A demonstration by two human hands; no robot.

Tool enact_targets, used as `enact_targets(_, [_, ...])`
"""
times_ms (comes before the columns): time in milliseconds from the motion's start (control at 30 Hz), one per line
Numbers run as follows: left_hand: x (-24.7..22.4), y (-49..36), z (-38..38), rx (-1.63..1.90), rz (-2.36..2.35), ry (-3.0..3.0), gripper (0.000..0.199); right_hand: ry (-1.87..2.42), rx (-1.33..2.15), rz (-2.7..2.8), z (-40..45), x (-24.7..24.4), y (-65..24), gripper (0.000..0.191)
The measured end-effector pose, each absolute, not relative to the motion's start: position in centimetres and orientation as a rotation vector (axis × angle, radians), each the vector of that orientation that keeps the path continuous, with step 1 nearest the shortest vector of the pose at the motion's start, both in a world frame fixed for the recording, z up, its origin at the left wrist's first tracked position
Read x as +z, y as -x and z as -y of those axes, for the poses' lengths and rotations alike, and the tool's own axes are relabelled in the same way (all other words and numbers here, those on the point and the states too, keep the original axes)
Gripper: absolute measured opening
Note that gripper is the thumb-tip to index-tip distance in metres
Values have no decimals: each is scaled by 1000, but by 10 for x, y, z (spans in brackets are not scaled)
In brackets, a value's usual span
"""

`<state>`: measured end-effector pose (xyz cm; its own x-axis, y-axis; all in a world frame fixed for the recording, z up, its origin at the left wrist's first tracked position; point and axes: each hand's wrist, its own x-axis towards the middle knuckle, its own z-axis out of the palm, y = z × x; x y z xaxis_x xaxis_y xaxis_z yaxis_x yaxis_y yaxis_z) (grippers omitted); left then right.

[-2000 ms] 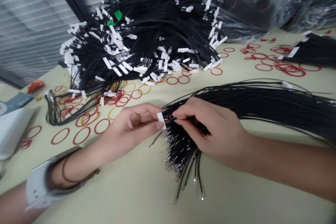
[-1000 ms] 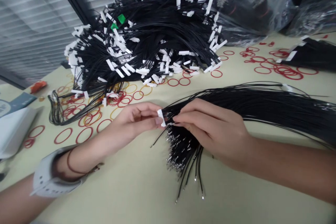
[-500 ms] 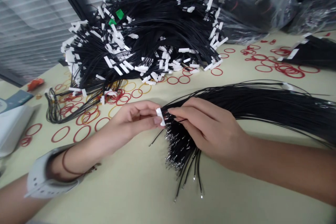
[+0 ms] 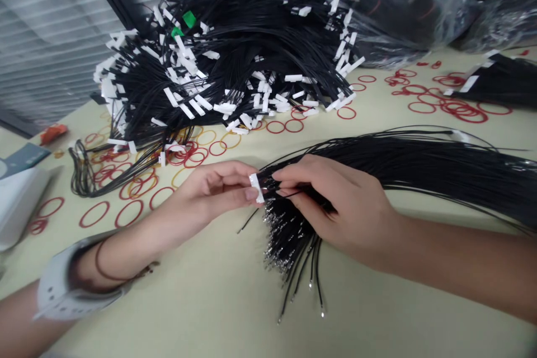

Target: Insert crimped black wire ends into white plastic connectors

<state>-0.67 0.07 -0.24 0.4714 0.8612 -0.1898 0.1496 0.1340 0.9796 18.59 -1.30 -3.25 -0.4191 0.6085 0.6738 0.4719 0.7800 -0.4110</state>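
A white plastic connector housing (image 4: 257, 188) lies at the centre of the frame, tilted and pinched between the thumb and fingertips of the left hand (image 4: 213, 187). Just to its right, the fingers (image 4: 289, 187) of the right hand (image 4: 335, 204) are drawn narrowly together on a thin black wire (image 4: 289, 193) at the housing's edge; whether they hold more than one is too fine to tell. Both hands lie beside the end of a fanned wire bundle (image 4: 440, 173) that runs off the right edge. Its small silver crimped terminals (image 4: 279, 240) splay toward lower centre, and those in view are bare of housings. One white housing (image 4: 459, 135) shows at the bundle's far edge. By contrast, the large wire heap (image 4: 247, 50) at upper centre has white housings on most visible ends, with a few green tags (image 4: 189, 19) among them. A smaller dark bundle (image 4: 499, 86) with white housings sits at the upper right, before clear plastic bags (image 4: 398, 5). Red and amber rubber bands (image 4: 94, 213) are scattered across the pale table top (image 4: 210, 313).
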Motion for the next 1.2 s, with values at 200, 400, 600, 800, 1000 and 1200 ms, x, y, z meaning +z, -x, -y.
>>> enact_targets(200, [-2,8,-3,635,-942,-1327,16,718,183,2086,13,-32,-186,18])
enact_targets(400, [0,5,4,580,-1038,-1407,9,737,152,2148,14,-35,-185,13])
enact_targets(600, [0,4,3,606,-1048,-1435,7,762,212,2082,15,-29,-188,15])
enact_targets(800, [-1,5,-2,691,-1039,-1379,11,854,222,1988,15,-25,-185,12])
enact_targets(1000, [-3,9,-4,706,-1023,-1292,11,758,128,2183,12,-34,-184,25])
enact_targets(1200, [-2,10,-4,690,-1026,-1262,12,445,117,2555,0,-23,-197,25])
